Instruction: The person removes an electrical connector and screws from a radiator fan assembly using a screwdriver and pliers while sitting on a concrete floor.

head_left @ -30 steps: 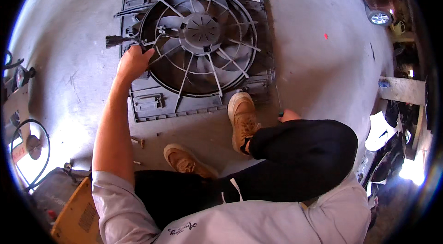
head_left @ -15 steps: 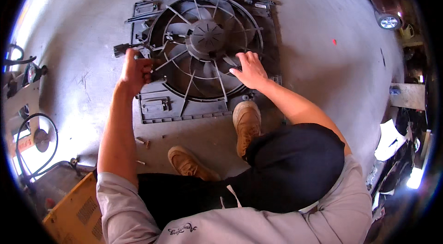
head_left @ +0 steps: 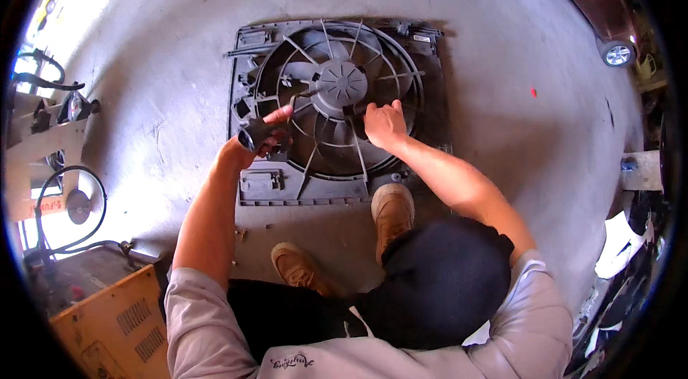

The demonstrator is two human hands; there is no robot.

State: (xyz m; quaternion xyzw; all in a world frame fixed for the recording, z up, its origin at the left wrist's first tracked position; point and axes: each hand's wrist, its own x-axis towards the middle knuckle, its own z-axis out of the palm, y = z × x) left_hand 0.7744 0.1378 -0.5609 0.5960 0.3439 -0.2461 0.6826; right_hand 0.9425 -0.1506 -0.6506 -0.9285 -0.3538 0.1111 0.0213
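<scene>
A black radiator cooling fan in a square shroud point(head_left: 259, 197) lies flat on the floor in front of me. Its round motor hub point(head_left: 341, 85) sits at the centre, with thin curved struts around it. My left hand point(head_left: 264, 144) is closed around a black wiring connector point(head_left: 251, 134) over the shroud's left side; a dark cable point(head_left: 302, 95) runs from there toward the hub. My right hand point(head_left: 385, 125) lies over the fan just below and right of the hub, fingers curled down. Its fingertips are hidden, so what they grip does not show.
My two tan shoes point(head_left: 393, 208) stand at the shroud's near edge. A yellow-orange machine point(head_left: 115, 318) is at lower left, with a hose loop point(head_left: 104, 192) above it. Small bits point(head_left: 242, 234) and a red scrap point(head_left: 533, 93) lie on the floor. A car wheel point(head_left: 618, 55) shows at upper right.
My left hand has brought the connector rightward and down over the shroud. My right hand's fingers have curled in more, near the hub. The whole view has shifted slightly.
</scene>
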